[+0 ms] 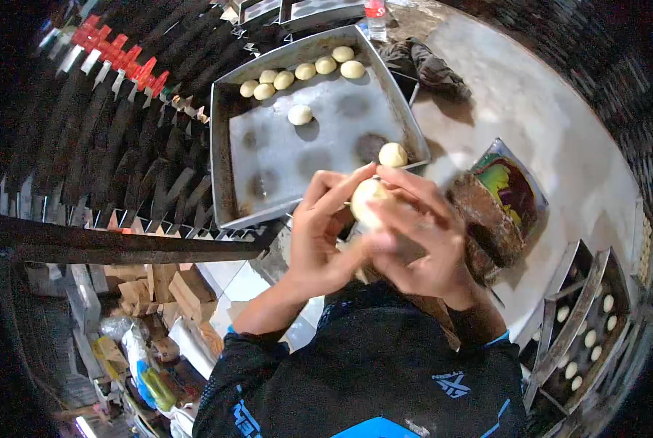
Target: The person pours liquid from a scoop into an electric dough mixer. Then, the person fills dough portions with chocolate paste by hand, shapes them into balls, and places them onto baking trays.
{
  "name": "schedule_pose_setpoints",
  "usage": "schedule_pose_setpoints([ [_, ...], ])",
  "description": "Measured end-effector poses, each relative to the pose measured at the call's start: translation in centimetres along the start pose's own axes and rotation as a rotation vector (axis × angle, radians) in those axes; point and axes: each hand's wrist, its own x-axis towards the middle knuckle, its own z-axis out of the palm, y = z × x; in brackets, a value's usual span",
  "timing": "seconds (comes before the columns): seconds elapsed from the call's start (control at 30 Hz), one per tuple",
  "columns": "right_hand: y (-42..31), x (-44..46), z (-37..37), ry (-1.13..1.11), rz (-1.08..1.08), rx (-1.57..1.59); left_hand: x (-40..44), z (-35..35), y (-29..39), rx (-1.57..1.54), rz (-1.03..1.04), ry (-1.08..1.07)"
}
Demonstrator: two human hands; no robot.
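Note:
Between my two hands, in front of my chest, is a pale round dough ball (368,198). My left hand (328,226) curls round its left side with fingertips at the top. My right hand (423,232) closes on it from the right, its fingers partly smeared by motion. Just beyond my fingertips another dough ball (393,155) sits in the near right corner of a square metal tray (326,160). Inside the tray, a row of several dough balls (305,71) lies along the far side, and a single dough ball (300,114) rests nearer the middle.
To the right lie a colourful plastic packet (512,186) and a brown crusty lump (487,223). Trays with dough balls (590,338) stand at lower right. A bottle (375,20) and dark cloth (432,69) are behind the tray. Cardboard boxes (191,292) fill the lower left.

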Motion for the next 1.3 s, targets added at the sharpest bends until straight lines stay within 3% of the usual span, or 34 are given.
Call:
schedule_pose_setpoints([
  [0.07, -1.7, -1.4, -0.6, 0.053, 0.03, 0.034, -2.0, 1.8, 0.5, 0.082, -0.027, 0.151],
  [0.13, -3.1, -2.6, -0.1, 0.217, 0.11, 0.064, -3.9, 3.1, -0.4, 0.25, 0.206, 0.117],
  [0.17, -3.1, -3.2, -0.3, 0.176, -0.008, -0.026, -5.4, 4.0, -0.5, 0.311, 0.277, 0.108],
  [0.23, -5.1, -5.5, 1.0, 0.271, 0.111, -0.056, -7.1, 5.8, -1.7, 0.136, 0.387, 0.179],
  [0.3, -5.8, -7.2, 2.9, 0.277, 0.108, -0.158, -8.3, 6.0, -1.5, -0.091, 0.289, 0.083],
  [0.33, -5.6, -8.2, 4.0, 0.269, 0.099, -0.249, -10.0, 6.2, -3.3, -0.306, 0.079, -0.078],
  [0.37, -4.6, -9.3, 5.5, 0.354, 0.156, -0.344, -10.8, 6.4, -2.6, -0.227, -0.001, 0.029],
  [0.43, -3.6, -11.3, 5.8, 0.164, 0.53, -0.297, -12.9, 5.5, -2.6, -0.086, -0.327, -0.005],
  [0.47, -3.7, -12.2, 6.0, 0.164, 0.492, -0.384, -14.0, 5.7, -3.3, -0.018, -0.23, 0.046],
  [0.5, -3.9, -13.2, 6.1, 0.163, 0.456, -0.47, -15.3, 5.8, -2.9, -0.259, -0.38, 0.069],
  [0.57, -3.8, -15.5, 6.0, 0.268, 0.504, -0.257, -16.8, 6.1, -3.5, -0.793, -0.661, 0.178],
  [0.63, -4.9, -17.3, 6.3, 0.384, 0.443, -0.266, -19.3, 8.3, -7.1, -0.717, -0.647, 0.104],
  [0.7, -4.1, -21.2, 5.5, 0.255, 0.587, -0.269, -22.4, 10.8, -11.0, -0.869, -0.813, 0.027],
  [0.73, -5.6, -20.7, 3.5, 0.214, 0.598, -0.199, -20.7, 10.4, -7.8, -0.979, -0.912, 0.0],
  [0.8, -2.8, -25.1, 0.9, 0.356, 0.6, -0.245, -20.5, 11.0, -8.6, -1.169, -0.929, -0.037],
  [0.83, -3.2, -25.5, -2.3, 0.189, 0.913, -0.422, -20.3, 11.2, -8.9, -1.203, -0.942, -0.055],
  [0.87, 0.0, -30.0, -5.2, 0.207, 0.711, -0.727, -19.7, 11.2, -9.0, -1.202, -0.943, -0.06],
  [0.9, 0.1, -31.5, -7.6, 0.094, 1.034, -0.936, -18.9, 11.1, -9.1, -1.181, -0.9, -0.091],
  [0.93, 0.8, -32.9, -9.5, -0.081, 0.957, -1.343, -18.0, 11.0, -9.3, -1.161, -0.857, -0.124],
  [0.97, 1.4, -33.8, -10.6, -0.074, 0.957, -1.347, -17.4, 10.5, -9.9, -1.048, -0.873, -0.121],
  [1.03, 3.0, -34.7, -12.2, -0.267, 1.059, -1.182, -15.6, 10.2, -10.2, -0.784, -0.956, -0.022],
  [1.1, 1.8, -31.8, -12.0, -0.203, 0.995, -1.043, -15.6, 8.5, -15.5, -0.744, -0.884, -0.123],
  [1.17, 0.7, -28.4, -11.7, -0.468, 1.06, -0.956, -13.3, 7.9, -13.4, -0.586, -0.87, -0.073],
  [1.23, 1.7, -27.2, -11.3, -0.466, 0.932, -0.974, -11.9, 8.2, -13.5, -0.542, -0.795, 0.043],
  [1.3, 4.1, -25.6, -11.1, -0.248, 0.755, -0.962, -10.6, 8.4, -13.1, -0.505, -0.79, 0.104],
])
